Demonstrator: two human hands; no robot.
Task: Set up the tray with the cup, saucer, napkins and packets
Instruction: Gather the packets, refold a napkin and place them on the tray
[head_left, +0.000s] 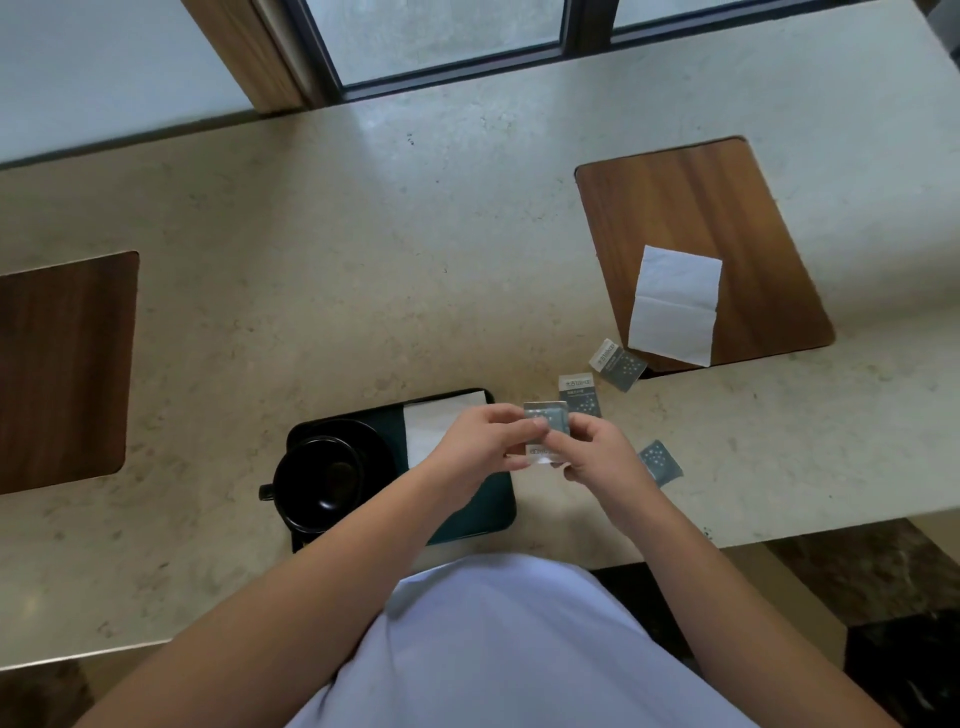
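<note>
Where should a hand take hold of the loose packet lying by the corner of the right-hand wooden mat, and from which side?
Pinch the packet at its pale end strip, coming from above and from the bare counter side on its left. It lies flat, so an edge must be lifted first. Its darker end sits at the wooden mat, near the napkin, which crowds that side.

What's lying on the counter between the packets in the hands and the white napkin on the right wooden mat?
Head view: two grey packets, one just beyond the held packets, another at the wooden mat's near corner beside the white napkin.
</note>
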